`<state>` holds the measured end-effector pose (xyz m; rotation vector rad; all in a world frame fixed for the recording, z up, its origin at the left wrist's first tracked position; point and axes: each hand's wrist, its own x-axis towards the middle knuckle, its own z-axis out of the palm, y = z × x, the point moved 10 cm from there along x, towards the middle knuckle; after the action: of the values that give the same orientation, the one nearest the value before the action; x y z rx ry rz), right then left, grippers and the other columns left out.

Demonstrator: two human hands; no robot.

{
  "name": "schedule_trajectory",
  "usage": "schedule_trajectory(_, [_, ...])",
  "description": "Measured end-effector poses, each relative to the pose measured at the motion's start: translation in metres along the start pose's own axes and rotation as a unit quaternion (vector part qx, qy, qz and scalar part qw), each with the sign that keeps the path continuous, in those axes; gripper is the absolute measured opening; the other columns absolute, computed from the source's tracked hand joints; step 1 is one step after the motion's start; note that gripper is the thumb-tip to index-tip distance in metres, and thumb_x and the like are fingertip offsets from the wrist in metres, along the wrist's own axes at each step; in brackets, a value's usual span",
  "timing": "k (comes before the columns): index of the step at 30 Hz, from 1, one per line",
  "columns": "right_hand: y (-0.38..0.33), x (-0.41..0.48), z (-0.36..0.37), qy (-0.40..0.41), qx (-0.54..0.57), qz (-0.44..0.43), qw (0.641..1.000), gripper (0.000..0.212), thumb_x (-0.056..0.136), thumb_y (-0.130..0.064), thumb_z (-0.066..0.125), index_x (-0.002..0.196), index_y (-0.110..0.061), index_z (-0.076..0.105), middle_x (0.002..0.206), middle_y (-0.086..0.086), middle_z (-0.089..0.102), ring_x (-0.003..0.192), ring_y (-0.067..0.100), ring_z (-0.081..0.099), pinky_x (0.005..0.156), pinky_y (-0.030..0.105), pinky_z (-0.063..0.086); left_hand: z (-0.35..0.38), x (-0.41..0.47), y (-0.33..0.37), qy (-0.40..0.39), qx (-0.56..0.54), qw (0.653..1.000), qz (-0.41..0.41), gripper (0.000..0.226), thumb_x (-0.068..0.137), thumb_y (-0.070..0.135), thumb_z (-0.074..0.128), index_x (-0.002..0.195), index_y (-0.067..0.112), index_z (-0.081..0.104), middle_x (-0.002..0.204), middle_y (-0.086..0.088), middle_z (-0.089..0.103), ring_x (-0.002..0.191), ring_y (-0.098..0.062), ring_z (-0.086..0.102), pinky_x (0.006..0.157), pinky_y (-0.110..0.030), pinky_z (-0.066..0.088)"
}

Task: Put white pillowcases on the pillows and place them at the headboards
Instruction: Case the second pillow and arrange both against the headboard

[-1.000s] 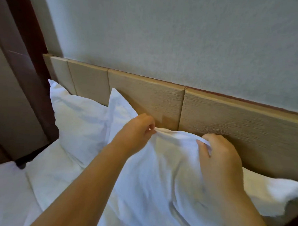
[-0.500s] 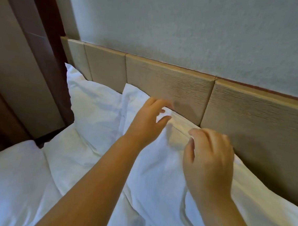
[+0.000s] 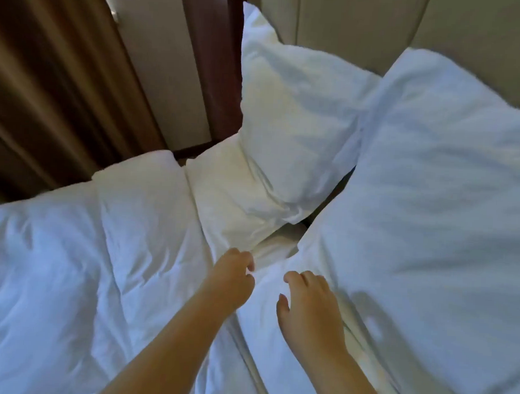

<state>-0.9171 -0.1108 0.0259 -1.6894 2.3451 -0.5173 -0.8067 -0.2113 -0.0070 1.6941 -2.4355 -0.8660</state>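
Observation:
Two pillows in white pillowcases lean against the beige headboard (image 3: 350, 19). The left pillow (image 3: 292, 109) stands upright in the corner. The larger right pillow (image 3: 432, 180) slopes down toward me. My left hand (image 3: 231, 280) has its fingers curled at the folds of white fabric by the right pillow's lower left corner; whether it pinches the cloth is unclear. My right hand (image 3: 309, 309) lies on that same corner, fingers loosely apart and holding nothing.
A rumpled white duvet (image 3: 70, 278) covers the bed to the left. Brown curtains (image 3: 50, 68) and a dark wooden post (image 3: 211, 60) stand beyond the bed's far left corner. A dark gap shows between the two pillows.
Both hands let go of the right pillow's top edge at the headboard and came down to its lower left corner. The view tilted down over the bed.

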Motion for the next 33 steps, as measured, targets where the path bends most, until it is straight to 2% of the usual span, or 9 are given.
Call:
schedule_trajectory(6, [-0.006,0.014,0.12,-0.14,-0.03,-0.039,0.989,0.025,0.089,-0.019,0.047,0.114,-0.017,0.054,0.109,0.001,0.058,0.104,0.024,0.05,0.08,0.033,0.04,0.089,0.013,-0.115,-0.069,-0.016,0.99,-0.123,0.02,0.083,0.007,0.052,0.1,0.008,0.064,0.107,-0.01,0.058,0.095,-0.025,0.057,0.071,-0.019,0.035])
schedule_trajectory(11, [-0.006,0.038,0.188,-0.187,-0.084,-0.057,0.977,0.012,0.086,-0.014,0.049,0.096,-0.018,0.053,0.105,0.001,0.059,0.103,0.025,0.053,0.073,0.034,0.031,0.147,0.03,-0.165,-0.094,-0.049,0.975,-0.195,0.025,0.087,0.014,0.05,0.111,0.014,0.06,0.114,-0.005,0.062,0.104,-0.024,0.059,0.075,-0.022,0.038])
schedule_trajectory(16, [-0.014,0.061,0.24,-0.182,-0.15,-0.094,0.967,0.021,0.087,-0.006,0.04,0.099,-0.014,0.055,0.102,0.005,0.063,0.099,0.028,0.057,0.081,0.038,0.04,0.174,0.057,-0.184,-0.054,-0.168,0.951,-0.254,0.041,0.092,0.029,0.058,0.125,0.005,0.05,0.119,-0.009,0.061,0.111,-0.03,0.058,0.09,-0.031,0.044])
schedule_trajectory(20, [-0.002,0.076,0.283,-0.22,-0.198,-0.064,0.953,0.024,0.089,-0.006,0.041,0.107,-0.005,0.057,0.11,0.011,0.064,0.105,0.031,0.057,0.087,0.038,0.041,0.193,0.075,-0.202,-0.012,-0.351,0.87,-0.346,0.045,0.079,0.033,0.073,0.107,0.001,0.059,0.097,-0.008,0.07,0.094,-0.026,0.066,0.067,-0.028,0.046])
schedule_trajectory(23, [0.005,0.085,0.292,-0.243,-0.194,-0.057,0.949,0.024,0.091,-0.014,0.043,0.104,-0.009,0.063,0.108,0.009,0.066,0.103,0.03,0.06,0.08,0.034,0.042,0.202,0.082,-0.199,-0.024,-0.407,0.85,-0.333,0.021,0.078,0.017,0.075,0.071,0.013,0.056,0.057,0.008,0.061,0.058,-0.007,0.056,0.05,-0.016,0.041])
schedule_trajectory(25, [0.006,0.087,0.291,-0.269,-0.174,-0.04,0.946,0.027,0.094,-0.02,0.042,0.107,-0.011,0.064,0.109,0.009,0.066,0.103,0.03,0.06,0.079,0.034,0.042,0.208,0.081,-0.197,-0.043,-0.436,0.839,-0.324,0.034,0.079,0.004,0.07,0.053,0.014,0.052,0.036,0.01,0.05,0.043,-0.004,0.048,0.043,-0.014,0.038])
schedule_trajectory(28, [-0.002,0.088,0.281,-0.292,-0.133,-0.002,0.947,0.028,0.096,-0.024,0.042,0.105,-0.013,0.066,0.11,0.01,0.067,0.102,0.031,0.06,0.081,0.034,0.043,0.202,0.075,-0.206,-0.033,-0.406,0.851,-0.333,0.035,0.082,0.011,0.066,0.051,0.014,0.049,0.047,0.001,0.05,0.05,-0.015,0.048,0.054,-0.023,0.039])
schedule_trajectory(31, [-0.02,0.082,0.269,-0.299,-0.079,0.015,0.951,0.023,0.095,-0.027,0.042,0.076,-0.022,0.054,0.103,0.007,0.068,0.098,0.03,0.061,0.075,0.031,0.039,0.188,0.066,-0.211,0.003,-0.343,0.881,-0.325,0.033,0.092,0.022,0.054,0.061,0.014,0.045,0.057,0.001,0.05,0.053,-0.014,0.048,0.048,-0.023,0.035])
schedule_trajectory(33, [-0.032,0.076,0.262,-0.287,-0.069,-0.001,0.956,0.023,0.093,-0.022,0.042,0.074,-0.026,0.054,0.101,0.007,0.068,0.098,0.03,0.061,0.075,0.032,0.039,0.176,0.06,-0.211,0.031,-0.325,0.893,-0.309,0.03,0.095,0.027,0.049,0.068,0.013,0.046,0.063,0.002,0.051,0.058,-0.015,0.05,0.049,-0.025,0.034])
